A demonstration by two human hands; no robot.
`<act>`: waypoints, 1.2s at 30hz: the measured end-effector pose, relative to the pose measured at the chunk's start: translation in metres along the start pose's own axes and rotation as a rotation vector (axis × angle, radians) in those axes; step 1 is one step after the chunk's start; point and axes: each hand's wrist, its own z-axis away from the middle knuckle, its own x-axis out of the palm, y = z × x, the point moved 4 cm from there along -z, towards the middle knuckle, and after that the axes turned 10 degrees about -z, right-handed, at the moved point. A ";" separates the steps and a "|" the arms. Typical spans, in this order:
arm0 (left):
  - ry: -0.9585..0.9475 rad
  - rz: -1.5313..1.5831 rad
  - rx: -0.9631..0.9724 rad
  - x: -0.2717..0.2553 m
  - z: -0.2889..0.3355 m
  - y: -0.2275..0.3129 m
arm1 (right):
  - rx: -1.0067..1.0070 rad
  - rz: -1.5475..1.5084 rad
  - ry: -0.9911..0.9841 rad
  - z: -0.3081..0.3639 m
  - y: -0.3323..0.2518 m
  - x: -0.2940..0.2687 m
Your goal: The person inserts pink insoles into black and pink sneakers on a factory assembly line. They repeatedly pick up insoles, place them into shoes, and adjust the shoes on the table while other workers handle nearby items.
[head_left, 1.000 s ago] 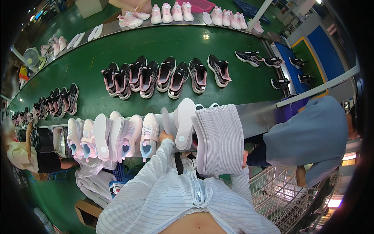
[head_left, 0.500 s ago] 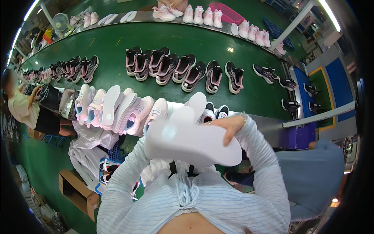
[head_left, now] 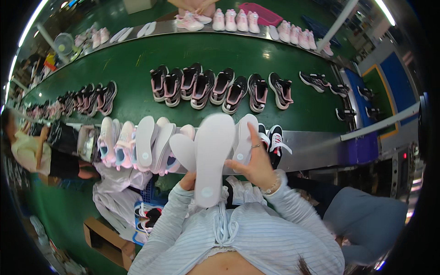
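Tapering downward, the white insole (head_left: pixel 213 158) bears a round mark (head_left: pixel 207 191).

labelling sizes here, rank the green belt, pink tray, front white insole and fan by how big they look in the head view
1. Green belt
2. Front white insole, helped by being nearer the camera
3. Pink tray
4. Fan

No txt/nos. legible: round pale labels (head_left: pixel 207 191) on near ends of ctr insole (head_left: pixel 213 149), R insole (head_left: pixel 243 135) & L insole (head_left: pixel 146 135) unreadable.
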 end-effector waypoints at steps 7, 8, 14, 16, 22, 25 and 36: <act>-0.057 0.097 -0.187 -0.048 -0.091 -0.023 | 0.404 -0.879 0.146 0.000 0.123 0.079; 0.051 0.143 -0.194 -0.043 -0.099 -0.030 | 0.405 -0.877 0.184 0.001 0.138 0.082; 0.234 -0.130 -0.170 -0.064 -0.132 -0.088 | 0.440 -0.387 0.289 0.004 0.187 0.101; 0.268 -0.113 -0.191 -0.076 -0.132 -0.099 | 0.451 -0.251 0.245 0.007 0.193 0.110; 0.310 0.081 -0.383 -0.094 -0.127 -0.118 | 0.434 -0.288 0.305 0.019 0.183 0.110; 0.356 -0.085 -0.315 -0.109 -0.134 -0.123 | 0.478 -0.524 0.410 0.029 0.237 0.133; 0.317 -0.035 -0.281 -0.083 -0.132 -0.106 | 0.646 -0.121 0.492 0.045 0.232 0.119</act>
